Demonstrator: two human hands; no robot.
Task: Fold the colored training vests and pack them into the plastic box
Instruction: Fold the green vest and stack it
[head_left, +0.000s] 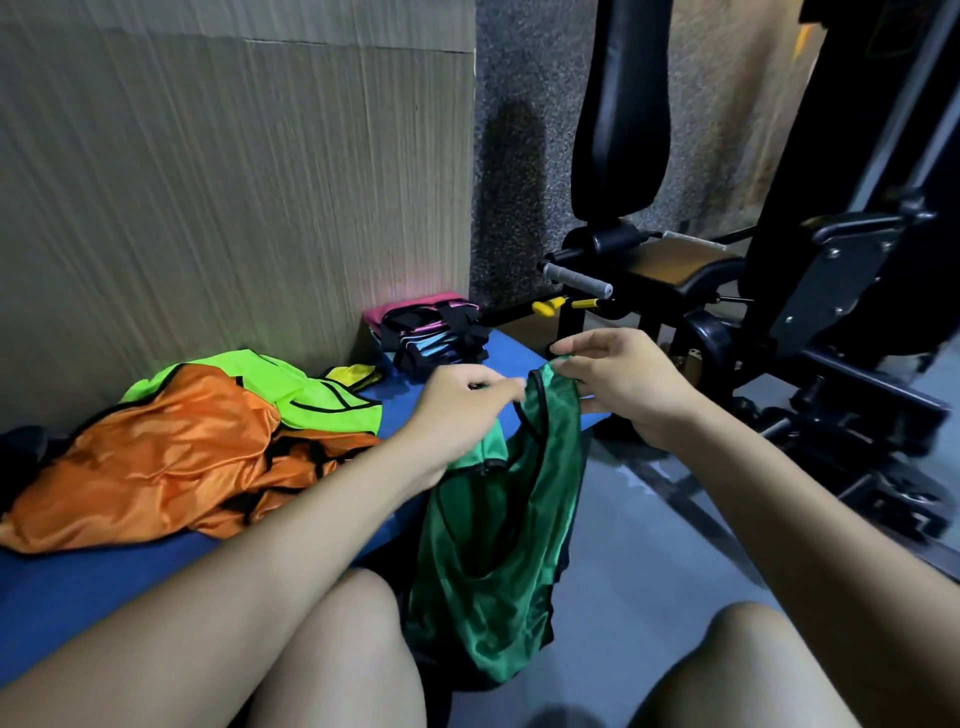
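Note:
A dark green mesh vest (498, 530) with black trim hangs in front of my knees. My right hand (618, 384) pinches its top strap near the shoulder. My left hand (462, 410) grips the vest's other upper edge, fingers pointing right. On the blue mat (104, 587) to the left lie crumpled orange vests (171, 457) and neon green vests (291, 395). A stack of folded vests (431, 332) in pink, blue and black sits at the mat's far end. No plastic box is in view.
A cardboard sheet (234, 182) leans against the wall behind the mat. A black gym machine (779, 291) with a padded seat and yellow handles fills the right side. Grey floor (649, 545) lies between my knees and the machine.

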